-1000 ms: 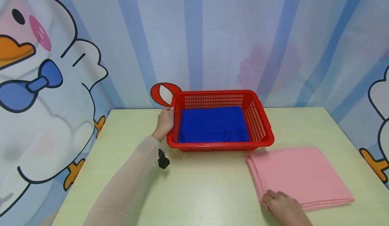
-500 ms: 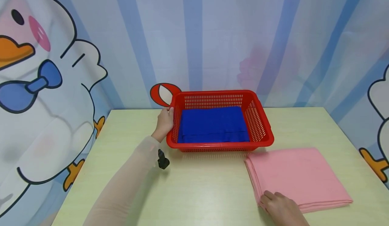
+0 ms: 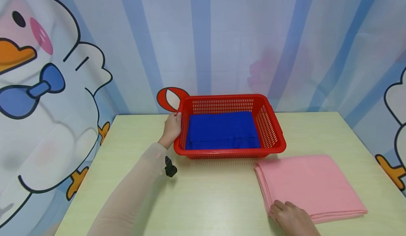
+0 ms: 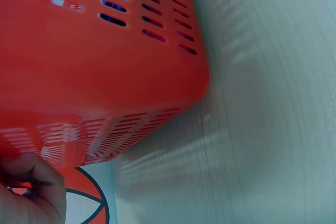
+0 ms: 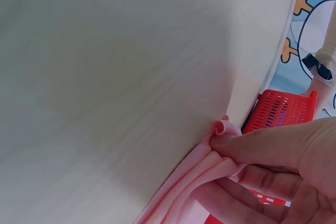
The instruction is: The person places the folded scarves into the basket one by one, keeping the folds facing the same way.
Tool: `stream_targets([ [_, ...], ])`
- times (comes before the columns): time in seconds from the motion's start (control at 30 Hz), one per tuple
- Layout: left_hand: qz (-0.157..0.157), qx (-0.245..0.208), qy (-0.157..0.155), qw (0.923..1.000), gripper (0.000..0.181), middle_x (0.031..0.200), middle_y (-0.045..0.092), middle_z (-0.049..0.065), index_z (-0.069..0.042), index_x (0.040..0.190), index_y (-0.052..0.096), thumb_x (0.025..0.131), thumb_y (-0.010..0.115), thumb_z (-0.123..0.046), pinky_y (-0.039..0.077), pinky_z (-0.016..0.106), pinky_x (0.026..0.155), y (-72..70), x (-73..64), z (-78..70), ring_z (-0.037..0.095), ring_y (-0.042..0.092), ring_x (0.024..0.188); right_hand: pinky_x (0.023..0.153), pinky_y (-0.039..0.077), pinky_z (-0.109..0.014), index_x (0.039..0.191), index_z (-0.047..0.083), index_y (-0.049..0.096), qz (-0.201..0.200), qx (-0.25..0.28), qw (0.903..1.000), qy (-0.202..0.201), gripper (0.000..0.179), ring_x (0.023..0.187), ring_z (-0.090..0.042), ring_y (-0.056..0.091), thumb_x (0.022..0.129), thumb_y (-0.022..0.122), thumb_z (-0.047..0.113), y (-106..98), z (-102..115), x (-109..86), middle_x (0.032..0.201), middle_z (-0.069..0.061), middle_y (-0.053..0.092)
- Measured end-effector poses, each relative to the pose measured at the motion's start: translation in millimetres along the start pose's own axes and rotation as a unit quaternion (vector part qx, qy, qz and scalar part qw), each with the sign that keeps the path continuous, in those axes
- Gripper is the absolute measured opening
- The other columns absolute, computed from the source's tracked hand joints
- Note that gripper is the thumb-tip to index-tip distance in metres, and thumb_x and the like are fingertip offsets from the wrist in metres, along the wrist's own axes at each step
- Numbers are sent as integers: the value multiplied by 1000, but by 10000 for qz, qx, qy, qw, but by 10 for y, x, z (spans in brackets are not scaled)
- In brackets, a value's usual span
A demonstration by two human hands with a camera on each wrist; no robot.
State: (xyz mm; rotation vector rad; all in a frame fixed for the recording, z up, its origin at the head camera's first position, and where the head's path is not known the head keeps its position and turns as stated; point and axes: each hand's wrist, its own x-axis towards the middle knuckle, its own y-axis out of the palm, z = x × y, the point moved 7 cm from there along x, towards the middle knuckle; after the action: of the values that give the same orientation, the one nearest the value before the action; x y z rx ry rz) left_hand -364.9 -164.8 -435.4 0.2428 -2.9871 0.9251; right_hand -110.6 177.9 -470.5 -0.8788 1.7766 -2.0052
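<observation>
A red plastic basket (image 3: 229,153) with slotted walls stands at the back of the table, a folded blue cloth (image 3: 223,128) lying inside. My left hand (image 3: 171,127) grips the basket's left rim; the left wrist view shows its curled fingers (image 4: 32,169) at the wall. At the front right lies a folded pink cloth (image 3: 314,186). My right hand (image 3: 293,218) pinches that cloth's near left corner. In the right wrist view, the thumb (image 5: 262,142) and fingers hold its stacked layers (image 5: 194,182) between them.
The pale wood-look table (image 3: 209,197) ends at a printed curtain (image 3: 222,45) with cartoon ducks, just behind the basket. A small black device (image 3: 170,167) sits at my left wrist. The pink cloth's back edge lies close to the basket's front right corner.
My right hand and the pink cloth have shifted slightly to the left. The left hand and the basket stay where they were.
</observation>
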Motion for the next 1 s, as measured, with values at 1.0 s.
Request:
stream_targets([
  [1.0,-20,-41,-40,10000,46,103,61,25,13,129,48,111,32,-26,57,44,79,13,15,14,35,65,88,43,34,-16,73,9,62,-322,235,9988,-270,26,54,-3,32,68,86,3,-14,82,23,71,5,51],
])
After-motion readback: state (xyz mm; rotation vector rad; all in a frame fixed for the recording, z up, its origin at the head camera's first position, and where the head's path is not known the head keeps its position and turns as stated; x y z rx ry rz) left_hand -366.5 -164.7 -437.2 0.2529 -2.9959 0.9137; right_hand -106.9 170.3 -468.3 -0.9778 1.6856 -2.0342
